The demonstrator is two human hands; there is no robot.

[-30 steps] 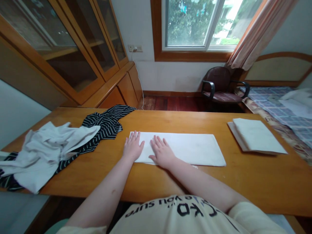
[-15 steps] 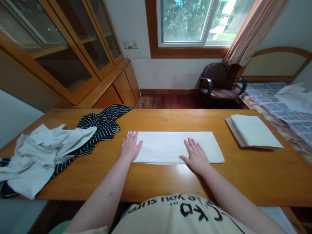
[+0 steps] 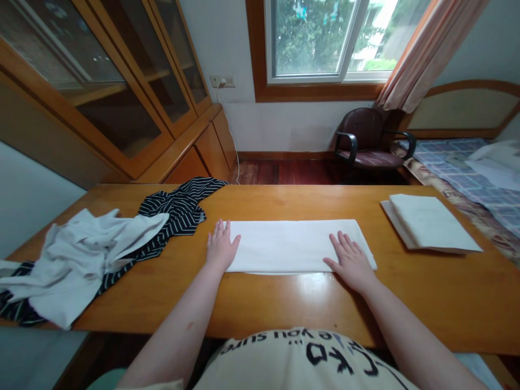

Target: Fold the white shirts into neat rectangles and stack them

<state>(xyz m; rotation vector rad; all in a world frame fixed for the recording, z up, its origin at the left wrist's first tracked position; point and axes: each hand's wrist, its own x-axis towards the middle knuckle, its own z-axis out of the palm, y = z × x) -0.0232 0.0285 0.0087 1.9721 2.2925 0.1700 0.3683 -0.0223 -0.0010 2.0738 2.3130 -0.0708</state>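
A long white cloth (image 3: 290, 245), folded into a flat strip, lies across the middle of the wooden table (image 3: 284, 303). My left hand (image 3: 220, 246) rests flat on its left end, fingers spread. Near the strip's right end my right hand (image 3: 351, 261) lies flat as well, fingers stretched out over the cloth's near edge. Neither hand holds anything.
A crumpled white garment (image 3: 77, 254) and a black-and-white striped garment (image 3: 174, 208) lie at the table's left. Folded white cloths (image 3: 430, 222) are stacked at the right. Beyond the table stand a brown armchair (image 3: 368, 143), wooden cabinets (image 3: 134, 92) and a bed (image 3: 475, 168).
My right hand has slid along the white cloth from beside my left hand to the cloth's right end. My left hand has stayed on the left end.
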